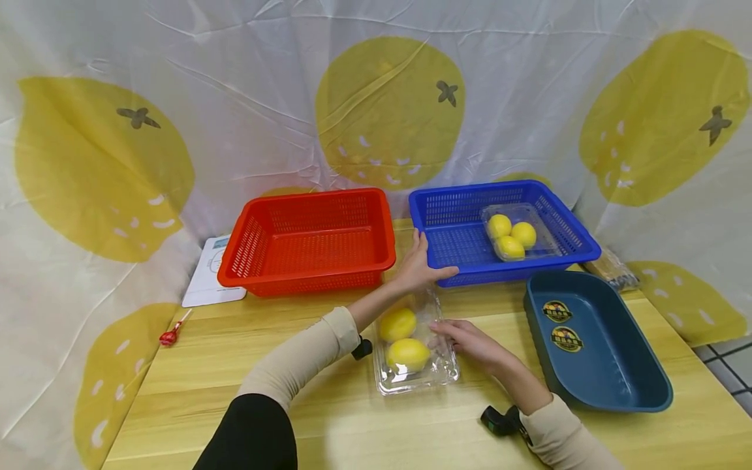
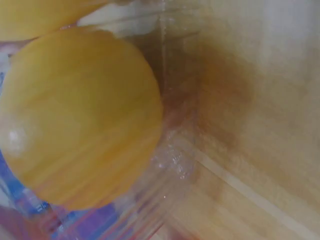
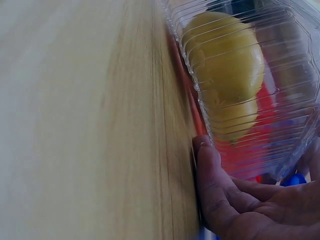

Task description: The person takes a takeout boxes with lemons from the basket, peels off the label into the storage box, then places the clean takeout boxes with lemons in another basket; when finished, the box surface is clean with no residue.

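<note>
A clear plastic box [image 1: 414,365] lies on the wooden table [image 1: 329,405] with two lemons [image 1: 399,324] inside. My left hand [image 1: 419,262] reaches past the box's far end. Its straight fingers rest against the near left corner of the blue basket [image 1: 458,245], and its thumb lies along the front rim. My right hand [image 1: 455,334] lays its fingers on the box's right side. In the right wrist view the thumb [image 3: 207,165] touches the box [image 3: 280,125] where it meets the table. The left wrist view is filled by one lemon [image 2: 80,115] behind clear plastic.
An empty red basket [image 1: 311,238] stands left of the blue one. Inside the blue basket is a second clear box [image 1: 540,241] holding three lemons. A dark teal tray [image 1: 593,339] sits at the right. A white card [image 1: 208,274] and a small red object [image 1: 170,337] lie at the left.
</note>
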